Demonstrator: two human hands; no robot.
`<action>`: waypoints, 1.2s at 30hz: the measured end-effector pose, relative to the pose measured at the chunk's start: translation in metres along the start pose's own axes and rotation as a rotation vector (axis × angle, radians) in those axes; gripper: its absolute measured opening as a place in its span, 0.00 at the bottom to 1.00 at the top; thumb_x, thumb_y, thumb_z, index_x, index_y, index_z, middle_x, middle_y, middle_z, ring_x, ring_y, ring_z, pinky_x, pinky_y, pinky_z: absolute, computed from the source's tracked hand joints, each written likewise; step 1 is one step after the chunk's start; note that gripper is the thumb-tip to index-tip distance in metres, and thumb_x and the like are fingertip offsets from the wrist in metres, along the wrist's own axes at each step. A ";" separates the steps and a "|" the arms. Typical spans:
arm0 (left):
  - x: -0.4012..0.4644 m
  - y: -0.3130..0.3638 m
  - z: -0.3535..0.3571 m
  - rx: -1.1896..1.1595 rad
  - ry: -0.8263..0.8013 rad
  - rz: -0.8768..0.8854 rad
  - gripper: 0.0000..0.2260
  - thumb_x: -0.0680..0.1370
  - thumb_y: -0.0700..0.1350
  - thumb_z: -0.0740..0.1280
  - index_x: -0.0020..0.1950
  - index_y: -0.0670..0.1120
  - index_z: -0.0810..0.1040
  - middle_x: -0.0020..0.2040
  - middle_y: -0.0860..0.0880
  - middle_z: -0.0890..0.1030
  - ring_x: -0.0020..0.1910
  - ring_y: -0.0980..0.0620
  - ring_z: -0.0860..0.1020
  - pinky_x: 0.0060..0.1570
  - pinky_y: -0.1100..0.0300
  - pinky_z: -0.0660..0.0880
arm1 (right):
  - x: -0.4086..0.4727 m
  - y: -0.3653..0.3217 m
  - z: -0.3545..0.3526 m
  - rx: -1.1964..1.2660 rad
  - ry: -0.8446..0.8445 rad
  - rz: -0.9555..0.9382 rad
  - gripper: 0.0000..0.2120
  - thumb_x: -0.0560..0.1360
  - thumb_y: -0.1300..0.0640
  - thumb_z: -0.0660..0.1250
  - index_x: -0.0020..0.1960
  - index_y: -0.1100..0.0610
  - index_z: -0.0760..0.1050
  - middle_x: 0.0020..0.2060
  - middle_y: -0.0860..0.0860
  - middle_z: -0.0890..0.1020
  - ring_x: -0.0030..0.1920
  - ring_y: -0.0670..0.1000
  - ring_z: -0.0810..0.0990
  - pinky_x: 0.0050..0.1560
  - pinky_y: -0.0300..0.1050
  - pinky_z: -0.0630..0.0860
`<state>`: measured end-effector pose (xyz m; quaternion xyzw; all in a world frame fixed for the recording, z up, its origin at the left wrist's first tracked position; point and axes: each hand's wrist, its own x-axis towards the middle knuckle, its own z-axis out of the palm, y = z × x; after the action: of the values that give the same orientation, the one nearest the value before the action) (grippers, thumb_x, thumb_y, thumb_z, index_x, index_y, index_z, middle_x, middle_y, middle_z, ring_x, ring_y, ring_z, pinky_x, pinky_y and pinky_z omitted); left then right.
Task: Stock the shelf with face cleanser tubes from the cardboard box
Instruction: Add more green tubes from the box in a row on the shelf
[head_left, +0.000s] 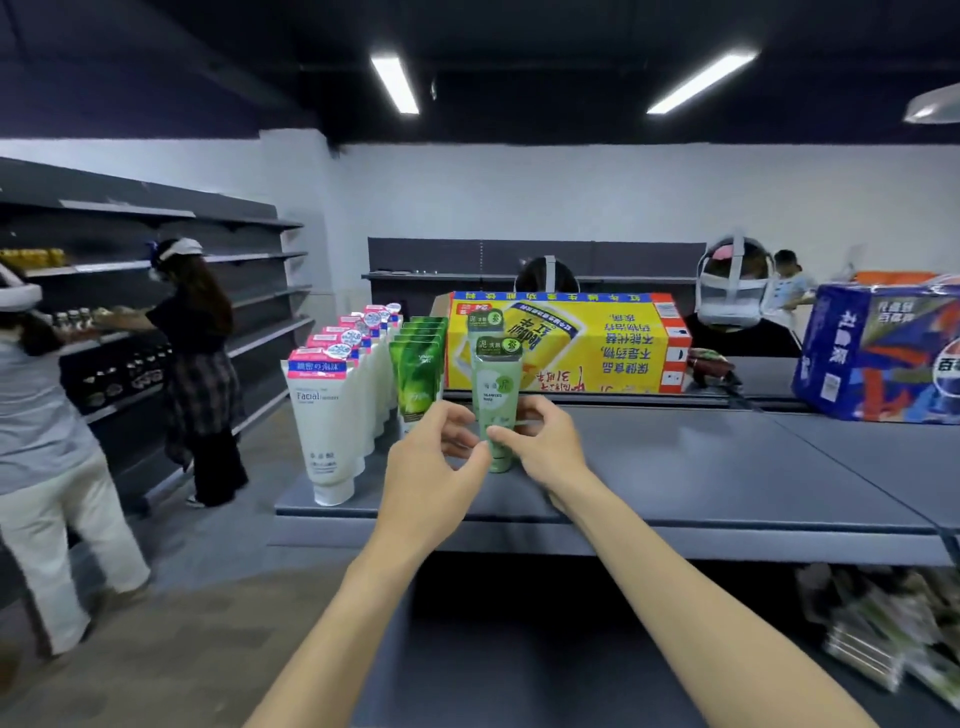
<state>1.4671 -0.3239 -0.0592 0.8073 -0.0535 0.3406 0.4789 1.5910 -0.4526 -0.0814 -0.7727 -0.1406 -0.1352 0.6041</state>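
Cleanser tube (497, 402), pale green with a dark green header, stands cap-down on the grey shelf (675, 467). Left hand (434, 467) and right hand (545, 447) both pinch its lower body. Fingers hide the cap; label print is illegible. Cardboard box (571, 343) lies beyond the grip.

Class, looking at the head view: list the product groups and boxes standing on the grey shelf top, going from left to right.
White facial cleanser tubes → dark green tubes → pale green tube held by both hands → yellow carton → blue carton.
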 end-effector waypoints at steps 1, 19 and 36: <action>0.003 0.000 0.001 -0.002 -0.002 -0.001 0.08 0.73 0.42 0.70 0.50 0.52 0.77 0.39 0.56 0.82 0.42 0.62 0.79 0.42 0.66 0.76 | 0.005 0.001 0.004 0.012 0.002 0.002 0.15 0.69 0.57 0.79 0.51 0.48 0.77 0.45 0.44 0.85 0.47 0.47 0.85 0.47 0.47 0.83; 0.042 -0.031 0.010 0.104 -0.049 -0.024 0.08 0.73 0.46 0.69 0.50 0.55 0.75 0.39 0.58 0.82 0.42 0.60 0.79 0.46 0.52 0.79 | 0.065 0.013 0.036 -0.008 0.081 0.047 0.16 0.70 0.59 0.78 0.52 0.53 0.74 0.48 0.48 0.83 0.48 0.50 0.84 0.53 0.50 0.82; 0.035 -0.043 0.014 0.069 -0.082 -0.017 0.09 0.72 0.48 0.68 0.50 0.58 0.74 0.40 0.61 0.81 0.44 0.63 0.79 0.46 0.58 0.77 | 0.082 0.020 0.041 -0.044 0.104 0.050 0.16 0.70 0.59 0.78 0.52 0.53 0.73 0.47 0.48 0.82 0.50 0.52 0.83 0.54 0.52 0.82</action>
<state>1.5186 -0.3033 -0.0739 0.8371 -0.0547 0.3048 0.4510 1.6759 -0.4129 -0.0779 -0.7810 -0.0867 -0.1633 0.5965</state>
